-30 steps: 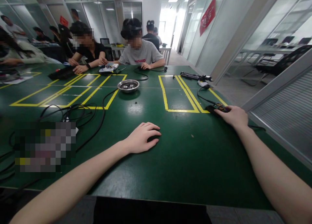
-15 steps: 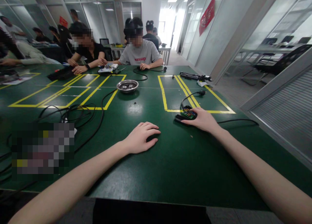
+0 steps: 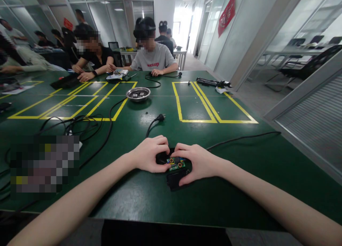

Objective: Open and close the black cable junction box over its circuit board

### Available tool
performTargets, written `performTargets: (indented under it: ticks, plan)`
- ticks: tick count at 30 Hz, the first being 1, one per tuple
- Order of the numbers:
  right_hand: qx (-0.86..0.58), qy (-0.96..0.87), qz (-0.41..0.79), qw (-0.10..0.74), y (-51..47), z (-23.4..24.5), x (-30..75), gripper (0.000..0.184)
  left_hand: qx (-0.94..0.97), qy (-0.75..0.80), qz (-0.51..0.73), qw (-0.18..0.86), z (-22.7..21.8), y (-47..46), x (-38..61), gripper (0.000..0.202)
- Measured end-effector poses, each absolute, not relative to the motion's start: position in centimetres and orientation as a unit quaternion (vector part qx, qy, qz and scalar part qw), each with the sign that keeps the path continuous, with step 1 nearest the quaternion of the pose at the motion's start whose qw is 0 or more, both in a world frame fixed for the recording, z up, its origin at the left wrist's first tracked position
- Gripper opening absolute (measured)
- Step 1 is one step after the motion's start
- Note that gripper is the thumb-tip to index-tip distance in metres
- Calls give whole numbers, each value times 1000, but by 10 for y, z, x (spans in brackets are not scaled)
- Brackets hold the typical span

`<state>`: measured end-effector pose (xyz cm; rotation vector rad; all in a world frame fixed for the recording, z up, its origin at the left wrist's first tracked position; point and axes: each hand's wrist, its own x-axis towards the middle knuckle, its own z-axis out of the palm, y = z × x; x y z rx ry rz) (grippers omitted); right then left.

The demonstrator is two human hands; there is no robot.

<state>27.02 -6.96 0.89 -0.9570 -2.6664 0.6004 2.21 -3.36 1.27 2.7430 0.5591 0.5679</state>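
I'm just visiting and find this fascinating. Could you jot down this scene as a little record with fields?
Left hand: curled at the left edge of a green circuit board
Right hand: fingertips by the board, thumb on a black casing piece
Plug: black, beyond the hands, prongs pointing right
Bowl: metal, with small metallic pieces inside
Table: green, marked with yellow tape

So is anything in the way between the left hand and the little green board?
Nothing visible is. The left hand is at one edge of the green board; the right hand holds it from the other side.
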Motion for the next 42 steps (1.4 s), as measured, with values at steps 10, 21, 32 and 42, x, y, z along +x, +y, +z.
performTargets:
  ticks: [10,21,32,42]
  plan:
    - [-456,-881,84,98,-71,10,261,79,940,249,179,147,14,-32,19,12]
    - [-408,-887,121,181,-54,-3,274,42,935,286,152,147,11,-23,15,16]
    - [-438,-852,143,247,-52,-6,264,51,934,297,164,113,8,-16,13,20]
    - [-385,-871,147,267,-51,-10,278,44,924,315,173,128,3,-13,12,23]
